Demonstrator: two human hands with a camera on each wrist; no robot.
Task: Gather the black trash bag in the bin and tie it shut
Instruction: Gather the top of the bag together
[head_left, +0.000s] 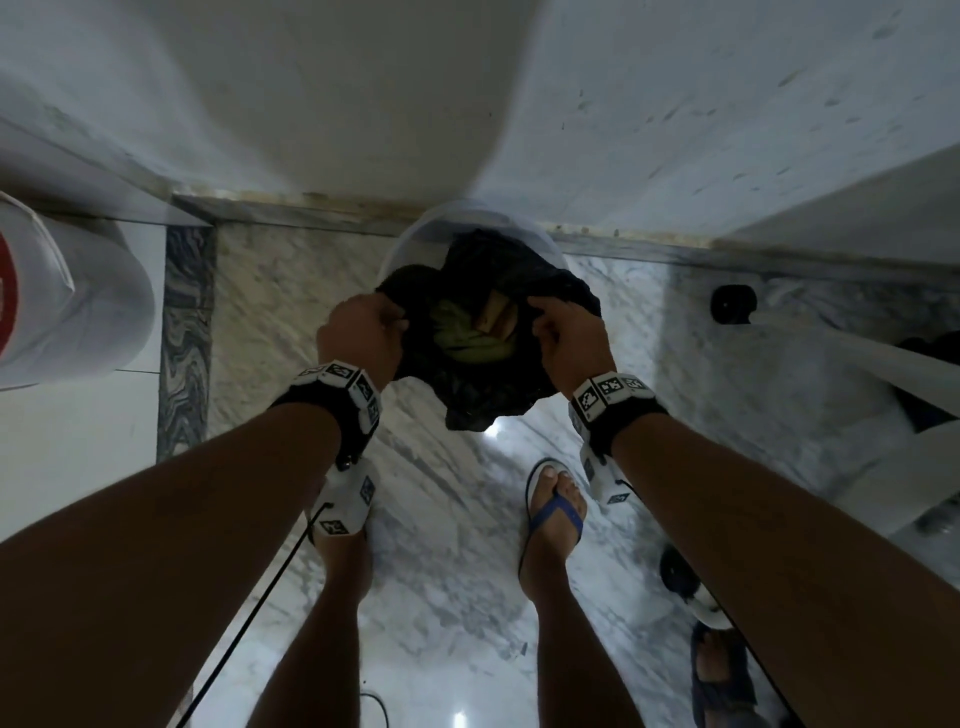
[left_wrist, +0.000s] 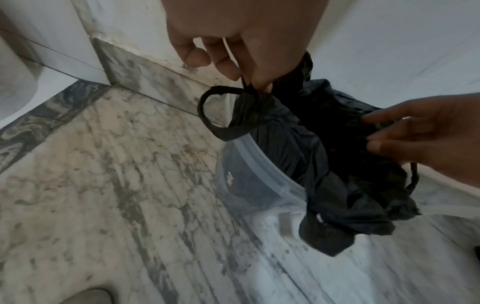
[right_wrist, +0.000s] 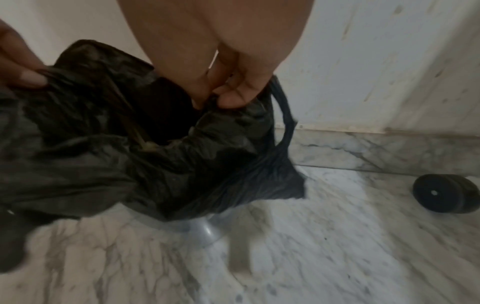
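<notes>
A: Where is the black trash bag (head_left: 480, 332) being kept?
B: At frame centre, inside the bin (head_left: 415, 236).
A: And the fingers?
B: Its rim is being pinched by the left hand (head_left: 358, 335) and the right hand (head_left: 569, 338).
</notes>
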